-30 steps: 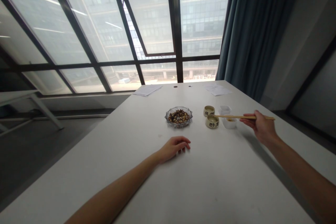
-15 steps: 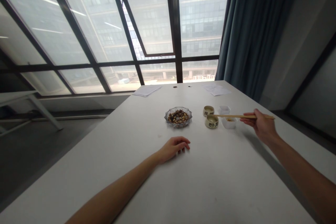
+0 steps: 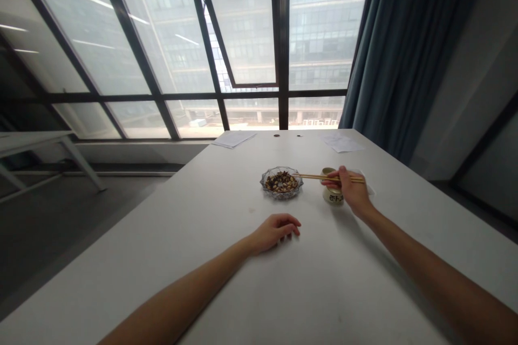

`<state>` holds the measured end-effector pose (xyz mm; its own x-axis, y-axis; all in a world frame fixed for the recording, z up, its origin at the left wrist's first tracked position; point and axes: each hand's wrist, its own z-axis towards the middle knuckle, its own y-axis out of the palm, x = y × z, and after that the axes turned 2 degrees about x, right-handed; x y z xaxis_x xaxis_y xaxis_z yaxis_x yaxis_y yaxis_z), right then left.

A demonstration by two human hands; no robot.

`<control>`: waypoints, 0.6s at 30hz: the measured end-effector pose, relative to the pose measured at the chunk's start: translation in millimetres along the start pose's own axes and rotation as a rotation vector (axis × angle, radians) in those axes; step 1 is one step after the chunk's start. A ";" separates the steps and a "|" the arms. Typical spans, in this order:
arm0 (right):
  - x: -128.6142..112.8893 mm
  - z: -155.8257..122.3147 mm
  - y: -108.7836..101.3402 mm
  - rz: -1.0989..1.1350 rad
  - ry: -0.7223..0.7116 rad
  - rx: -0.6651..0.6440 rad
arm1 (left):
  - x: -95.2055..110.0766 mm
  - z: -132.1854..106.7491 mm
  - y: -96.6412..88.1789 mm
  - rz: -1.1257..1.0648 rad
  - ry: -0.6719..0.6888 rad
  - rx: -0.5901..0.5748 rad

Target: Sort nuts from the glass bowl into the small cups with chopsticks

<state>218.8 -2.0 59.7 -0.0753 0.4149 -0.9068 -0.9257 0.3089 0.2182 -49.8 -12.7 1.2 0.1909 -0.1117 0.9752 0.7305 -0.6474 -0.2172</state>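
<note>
My right hand [image 3: 351, 190] grips a pair of wooden chopsticks [image 3: 313, 176], which point left. Their tips reach the right rim of a clear glass bowl [image 3: 282, 194] holding a mix of dark and pale bits, perhaps nuts or seeds. Below and behind my right hand stand two small ceramic cups, the nearer cup [image 3: 334, 198] with dark characters and the farther cup [image 3: 327, 171] partly covered. White plastic containers [image 3: 370, 188] behind the hand are mostly hidden. My left hand [image 3: 277, 233] rests on the table in front of the bowl, fingers loosely curved and apart, holding nothing.
The white table [image 3: 194, 215] runs toward the windows. Papers [image 3: 233, 139] lie at its far left and more sheets [image 3: 343, 143] at its far right. A small dark disc [image 3: 276, 135] is near the far edge. Another table [image 3: 36, 141] stands at left.
My right hand has moved left with the chopsticks, from over the plastic containers and cups to the glass bowl's rim. My left hand stays on the table; the view has shifted slightly.
</note>
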 end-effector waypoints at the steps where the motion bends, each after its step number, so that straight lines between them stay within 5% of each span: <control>1: 6.8 1.9 10.3 -0.004 0.009 -0.013 | 0.5 -0.3 0.0 -0.004 0.001 -0.003; 8: 44.5 12.4 55.3 -0.053 0.032 -0.047 | -4.1 1.3 -0.4 -0.040 -0.005 -0.031; 18: 64.6 10.1 70.6 -0.137 0.028 -0.016 | -7.4 2.3 0.9 -0.059 0.021 -0.060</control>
<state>152.2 55.2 20.2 0.0427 0.3458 -0.9373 -0.9336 0.3478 0.0858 -49.1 -10.8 -6.3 0.1345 -0.0877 0.9870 0.6991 -0.6975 -0.1572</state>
